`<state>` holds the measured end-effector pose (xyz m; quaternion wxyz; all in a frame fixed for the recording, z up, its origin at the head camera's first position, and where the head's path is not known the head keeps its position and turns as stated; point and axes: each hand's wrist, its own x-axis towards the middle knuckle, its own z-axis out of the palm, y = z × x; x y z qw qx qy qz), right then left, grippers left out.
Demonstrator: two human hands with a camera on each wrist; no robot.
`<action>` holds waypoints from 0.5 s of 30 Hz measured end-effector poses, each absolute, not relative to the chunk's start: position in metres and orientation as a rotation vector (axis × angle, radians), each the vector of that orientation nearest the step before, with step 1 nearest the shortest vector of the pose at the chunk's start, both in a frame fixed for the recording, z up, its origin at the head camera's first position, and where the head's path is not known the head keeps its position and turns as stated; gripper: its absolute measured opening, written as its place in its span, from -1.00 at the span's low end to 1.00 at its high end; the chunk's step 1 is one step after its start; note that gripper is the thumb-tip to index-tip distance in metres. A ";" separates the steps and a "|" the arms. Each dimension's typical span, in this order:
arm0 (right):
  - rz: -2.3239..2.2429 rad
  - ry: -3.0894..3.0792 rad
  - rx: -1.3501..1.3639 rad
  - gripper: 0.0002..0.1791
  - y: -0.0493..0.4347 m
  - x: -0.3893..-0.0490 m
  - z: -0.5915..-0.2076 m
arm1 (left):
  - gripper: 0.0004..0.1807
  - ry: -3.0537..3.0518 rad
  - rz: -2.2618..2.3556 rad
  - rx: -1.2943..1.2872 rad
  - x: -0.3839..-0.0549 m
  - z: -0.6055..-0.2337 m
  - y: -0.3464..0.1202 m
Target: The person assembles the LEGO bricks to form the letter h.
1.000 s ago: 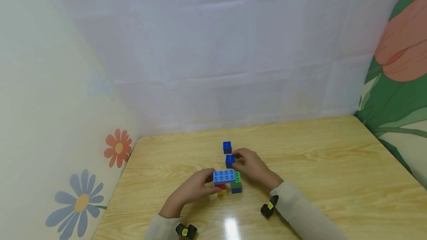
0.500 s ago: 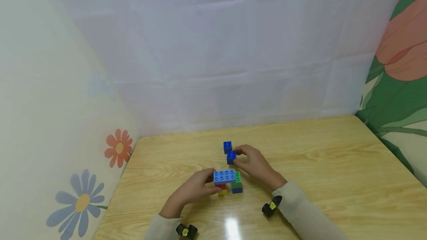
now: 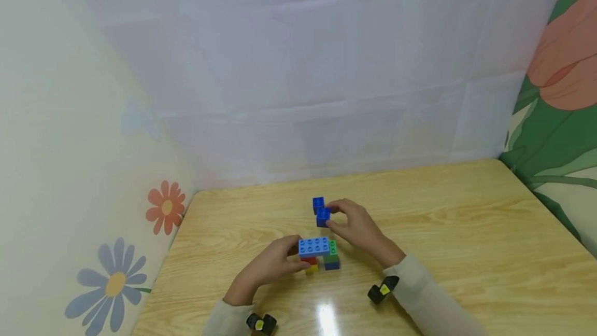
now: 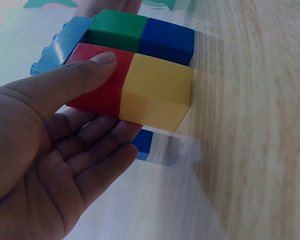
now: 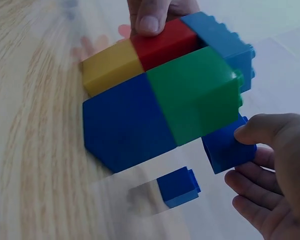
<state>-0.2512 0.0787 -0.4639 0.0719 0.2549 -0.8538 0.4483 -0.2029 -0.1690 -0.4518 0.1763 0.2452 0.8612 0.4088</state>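
Currently our right fingers [image 5: 252,187] pinch a blue four-stud brick [image 3: 323,218] just beyond the green brick [image 3: 331,254], our left fingers [image 4: 110,167] gripping the red brick [image 4: 105,100]

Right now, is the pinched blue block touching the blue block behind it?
Apart. The right wrist view shows a gap between the pinched block and the rear block.

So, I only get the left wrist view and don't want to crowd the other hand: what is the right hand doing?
Observer: The right hand is pinching a dark blue block.
Operator: Thanks. How many studs top the light blue brick?
Observer: Eight, in two rows of four, by the head view.
Operator: And is the green block fully covered on top?
Observer: No, two of its studs show past the brick's right end.
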 end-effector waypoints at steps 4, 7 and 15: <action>1.357 -2.518 0.808 -0.58 0.080 -0.248 -0.457 | -0.72 2.448 1.154 0.702 -0.203 -0.452 -0.170; 1.343 -2.491 0.833 -0.58 0.080 -0.244 -0.450 | -0.72 2.452 1.152 0.710 -0.203 -0.451 -0.170; 1.287 -2.436 0.900 -0.60 0.078 -0.229 -0.428 | -0.71 2.460 1.146 0.721 -0.203 -0.451 -0.170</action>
